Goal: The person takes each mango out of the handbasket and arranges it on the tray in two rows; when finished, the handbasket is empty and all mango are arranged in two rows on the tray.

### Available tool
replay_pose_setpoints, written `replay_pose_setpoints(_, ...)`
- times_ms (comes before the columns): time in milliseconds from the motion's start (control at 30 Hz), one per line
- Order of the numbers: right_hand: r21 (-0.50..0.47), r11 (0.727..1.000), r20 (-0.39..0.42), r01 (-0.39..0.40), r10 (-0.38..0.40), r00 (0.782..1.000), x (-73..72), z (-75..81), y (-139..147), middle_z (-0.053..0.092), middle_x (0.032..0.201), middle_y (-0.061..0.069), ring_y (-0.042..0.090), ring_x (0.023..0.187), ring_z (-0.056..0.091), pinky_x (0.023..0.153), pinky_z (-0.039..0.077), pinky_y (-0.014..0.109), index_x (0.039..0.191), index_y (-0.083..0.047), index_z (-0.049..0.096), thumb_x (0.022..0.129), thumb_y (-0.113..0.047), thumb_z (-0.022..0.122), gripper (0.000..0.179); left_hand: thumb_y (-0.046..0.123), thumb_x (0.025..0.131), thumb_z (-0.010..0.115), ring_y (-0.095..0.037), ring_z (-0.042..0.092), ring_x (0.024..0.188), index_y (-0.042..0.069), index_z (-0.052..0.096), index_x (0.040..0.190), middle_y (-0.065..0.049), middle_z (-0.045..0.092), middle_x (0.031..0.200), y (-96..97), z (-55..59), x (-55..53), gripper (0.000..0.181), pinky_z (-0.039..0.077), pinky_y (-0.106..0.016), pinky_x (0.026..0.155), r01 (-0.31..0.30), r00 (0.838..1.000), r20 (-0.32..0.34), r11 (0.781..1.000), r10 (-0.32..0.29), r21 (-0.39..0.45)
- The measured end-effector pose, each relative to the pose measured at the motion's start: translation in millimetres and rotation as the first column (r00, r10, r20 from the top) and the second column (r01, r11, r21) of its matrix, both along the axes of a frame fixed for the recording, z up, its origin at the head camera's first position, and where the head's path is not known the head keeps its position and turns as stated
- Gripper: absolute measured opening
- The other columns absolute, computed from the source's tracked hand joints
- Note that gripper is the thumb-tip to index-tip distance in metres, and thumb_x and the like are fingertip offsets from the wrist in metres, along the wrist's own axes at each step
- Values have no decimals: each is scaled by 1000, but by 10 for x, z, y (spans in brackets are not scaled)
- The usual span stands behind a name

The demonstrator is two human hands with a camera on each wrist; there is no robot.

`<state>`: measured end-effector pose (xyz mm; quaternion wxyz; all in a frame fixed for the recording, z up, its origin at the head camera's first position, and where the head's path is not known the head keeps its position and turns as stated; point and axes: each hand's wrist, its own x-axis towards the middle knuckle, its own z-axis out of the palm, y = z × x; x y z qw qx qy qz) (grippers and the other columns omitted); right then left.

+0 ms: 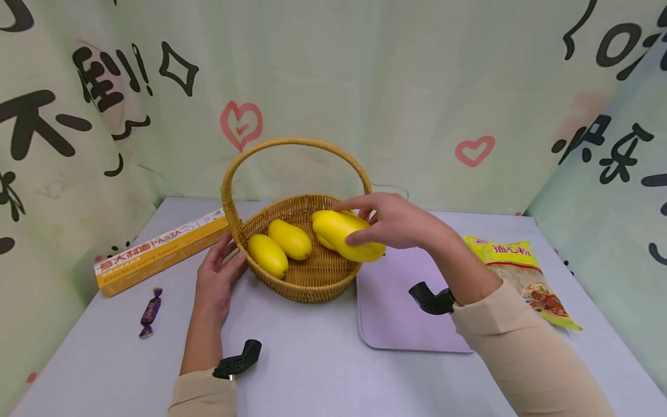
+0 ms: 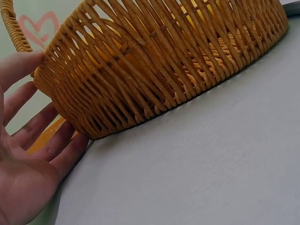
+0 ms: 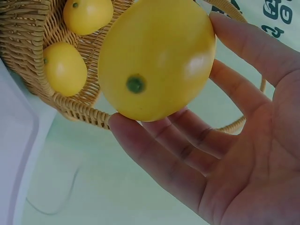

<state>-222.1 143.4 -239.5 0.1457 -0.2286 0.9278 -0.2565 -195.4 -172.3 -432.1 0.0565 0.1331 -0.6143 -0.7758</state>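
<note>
A yellow mango [image 1: 346, 234], smooth and with a green stem spot, is pinched between the thumb and fingers of my right hand [image 1: 398, 223]. It is held over the right rim of a woven wicker basket [image 1: 307, 292] with a tall arched handle. Inside lie two more mangoes, one at the left [image 1: 267, 256] and one nearer the middle [image 1: 289, 240]; part of another yellow one shows behind the held mango. My left hand [image 1: 221, 275] rests against the basket's left side, its spread fingers [image 2: 47, 126] touching the outer weave.
A long orange pasta box [image 1: 161, 252] lies behind and left of my left hand. A purple wrapped candy [image 1: 151, 313] is nearer the front left. Right of the basket lies a pale purple board [image 1: 411, 313], with a yellow bag of pasta [image 1: 521, 278] beyond it. Curtains enclose the table.
</note>
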Motion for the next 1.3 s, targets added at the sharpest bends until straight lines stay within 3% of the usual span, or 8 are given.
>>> replay_pose_setpoints(200,-22,1000,15,1,0,1000,103,63,128,61,116,9,28,105,61,74,55,32,143,-28,63,91,-22,77,54,22,101,68,-16,48,143,31,43,158,0,45,160,-1,-13,9,63,48,-25,111,-5,1000,9,1000,5,-16)
replay_pose_setpoints(400,15,998,10,60,-60,998,189,123,294,61,122,11,29,108,60,74,54,33,142,-33,63,91,-27,77,54,22,101,69,-16,50,140,32,44,157,0,46,159,4,-13,8,62,49,-22,109,-11,1000,11,1000,12,-18)
replay_pose_setpoints(800,29,992,35,126,-127,991,222,179,634,61,127,14,28,107,63,76,55,33,144,-30,61,91,-33,78,56,23,100,69,-15,52,138,32,45,157,-1,46,157,16,-3,3,62,50,-20,107,-11,1000,0,1000,11,-7)
replay_pose_setpoints(1000,4,985,74,170,-170,983,205,107,732,59,130,17,29,107,63,75,59,34,148,-26,57,92,-32,77,59,25,101,68,-15,48,142,34,44,157,1,45,160,18,1,17,62,48,-24,111,0,1000,20,1000,1,-27)
replay_pose_setpoints(1300,-40,952,142,305,-297,944,80,-207,742,56,135,23,30,102,66,79,63,39,153,-24,51,93,-36,75,66,24,102,67,-16,48,143,35,43,157,1,44,160,23,10,14,62,47,-25,112,-1,1000,13,1000,1,-25)
